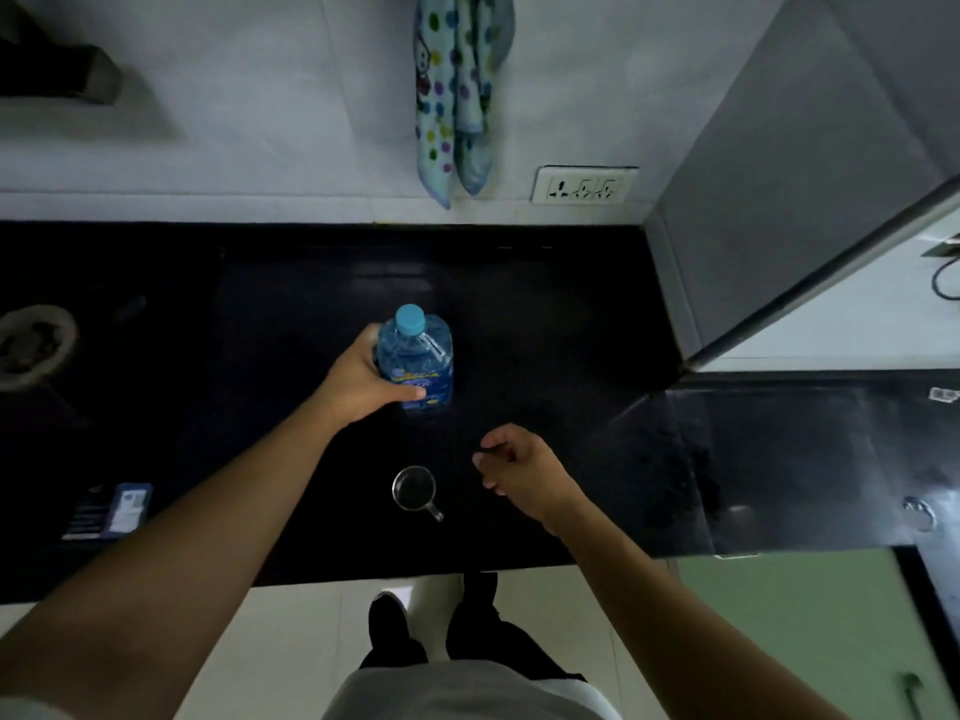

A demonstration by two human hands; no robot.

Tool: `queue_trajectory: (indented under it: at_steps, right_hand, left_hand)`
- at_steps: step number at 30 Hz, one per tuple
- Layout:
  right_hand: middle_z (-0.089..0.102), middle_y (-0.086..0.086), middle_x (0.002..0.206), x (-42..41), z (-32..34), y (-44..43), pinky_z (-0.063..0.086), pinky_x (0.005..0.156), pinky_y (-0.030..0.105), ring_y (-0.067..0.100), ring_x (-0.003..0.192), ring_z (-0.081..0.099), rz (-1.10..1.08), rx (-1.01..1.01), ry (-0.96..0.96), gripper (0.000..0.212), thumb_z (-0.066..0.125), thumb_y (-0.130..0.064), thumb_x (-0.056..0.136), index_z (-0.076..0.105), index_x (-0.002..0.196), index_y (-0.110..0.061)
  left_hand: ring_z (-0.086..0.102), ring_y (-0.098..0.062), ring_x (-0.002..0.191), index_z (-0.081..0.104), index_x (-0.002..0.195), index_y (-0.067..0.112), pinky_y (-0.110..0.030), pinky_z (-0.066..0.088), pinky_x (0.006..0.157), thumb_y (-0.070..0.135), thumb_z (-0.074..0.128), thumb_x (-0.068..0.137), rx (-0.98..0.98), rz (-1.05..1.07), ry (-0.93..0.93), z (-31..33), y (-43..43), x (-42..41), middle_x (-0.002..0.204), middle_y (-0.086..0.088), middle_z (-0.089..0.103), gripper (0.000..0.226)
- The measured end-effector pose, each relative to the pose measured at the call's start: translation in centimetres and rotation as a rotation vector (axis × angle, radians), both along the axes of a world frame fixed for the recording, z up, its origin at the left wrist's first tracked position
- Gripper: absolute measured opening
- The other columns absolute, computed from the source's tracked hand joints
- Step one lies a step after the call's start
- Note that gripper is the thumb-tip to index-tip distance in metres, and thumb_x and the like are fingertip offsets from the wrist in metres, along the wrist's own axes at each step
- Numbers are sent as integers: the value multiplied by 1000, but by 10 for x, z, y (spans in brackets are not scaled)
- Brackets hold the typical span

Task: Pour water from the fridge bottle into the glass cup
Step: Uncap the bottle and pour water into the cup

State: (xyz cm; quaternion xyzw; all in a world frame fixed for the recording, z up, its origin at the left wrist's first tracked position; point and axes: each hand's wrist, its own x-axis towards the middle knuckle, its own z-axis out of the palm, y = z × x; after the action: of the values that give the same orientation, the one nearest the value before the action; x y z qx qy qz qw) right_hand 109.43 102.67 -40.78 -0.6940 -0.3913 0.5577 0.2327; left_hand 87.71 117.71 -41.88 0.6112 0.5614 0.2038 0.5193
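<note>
Left hand (363,379) grips the capped blue plastic bottle (415,361), right hand (519,470) hangs loosely curled and empty; the clear glass cup (414,488) at the bottle's 6 o'clock appears unfilled.

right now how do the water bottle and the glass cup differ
The water bottle is taller and blue-tinted with a label; the glass cup is short and clear. The bottle is capped; the cup is open-topped, with a side handle. The left hand grips the bottle; nothing touches the cup. Both stand upright on the dark counter.
</note>
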Motion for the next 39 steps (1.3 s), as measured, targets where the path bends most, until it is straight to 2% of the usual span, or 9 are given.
queue_trajectory:
  at_steps: [7, 13, 17, 21, 24, 28, 32, 35, 39]
  right_hand:
    - [67, -1, 76, -2, 13, 3, 55, 73, 35, 12, 69, 67, 6, 54, -4, 16, 69, -23, 91, 63, 104, -17]
    - [65, -4, 78, -14, 92, 36, 55, 64, 26, 12, 69, 65, -63, 451, -76, 16, 66, -34, 92, 57, 103, -26]
    - [53, -3, 74, -33, 156, 66, 46, 56, 30, 13, 65, 54, 79, 843, -384, 41, 57, -53, 90, 50, 99, -14]
    - [60, 6, 69, -56, 188, 86, 32, 52, 26, 29, 56, 60, 218, 1017, -816, 57, 43, -65, 88, 57, 85, -11]
    - [67, 11, 72, -71, 213, 92, 30, 56, 28, 33, 63, 65, 284, 1003, -935, 57, 40, -63, 92, 60, 79, -11]
    - [68, 12, 84, -87, 236, 102, 35, 64, 33, 34, 81, 64, 429, 851, -913, 55, 39, -60, 95, 59, 79, -12]
    - [51, 1, 57, -104, 249, 97, 33, 56, 33, 26, 59, 51, 542, 896, -773, 54, 43, -55, 93, 44, 58, -14]
    - [41, -1, 46, -109, 263, 90, 29, 49, 30, 21, 48, 45, 640, 1013, -708, 56, 46, -54, 91, 35, 52, -15]
    - [26, -7, 45, -116, 280, 81, 19, 48, 27, 20, 41, 31, 774, 1325, -569, 49, 43, -52, 85, 24, 54, -19]
  left_hand:
    - [65, 1, 100, 55, 120, 28, -21, 53, 87, 11, 95, 62, 93, 100, -15, 14, -14, 15, 111, 13, 67, 72]
    - [66, 7, 100, 57, 125, 23, -9, 52, 81, 13, 96, 61, 202, 155, -57, 59, -38, 14, 113, 11, 69, 76]
    - [67, 7, 96, 59, 123, 17, -8, 51, 78, 7, 96, 62, 277, 200, -109, 102, -64, 10, 109, 8, 69, 72]
    - [69, 3, 95, 58, 119, 15, -11, 52, 78, 2, 93, 64, 308, 266, -167, 129, -90, 2, 109, 3, 69, 66]
    - [71, -5, 99, 58, 117, 23, -18, 56, 81, 11, 95, 63, 342, 343, -168, 140, -104, -8, 111, 2, 69, 67]
    - [73, -13, 98, 58, 114, 30, -36, 60, 87, 20, 96, 62, 332, 408, -138, 151, -118, -27, 108, 3, 73, 65]
    - [74, -12, 98, 58, 116, 24, -29, 60, 85, 2, 93, 65, 290, 371, -173, 168, -129, -48, 108, 7, 75, 66]
    - [73, -9, 98, 60, 118, 25, -20, 55, 81, -2, 92, 64, 308, 325, -169, 183, -137, -64, 107, 11, 74, 69]
    - [71, -13, 100, 60, 124, 19, -25, 55, 84, -10, 88, 65, 290, 162, -258, 204, -137, -87, 110, 1, 73, 71]
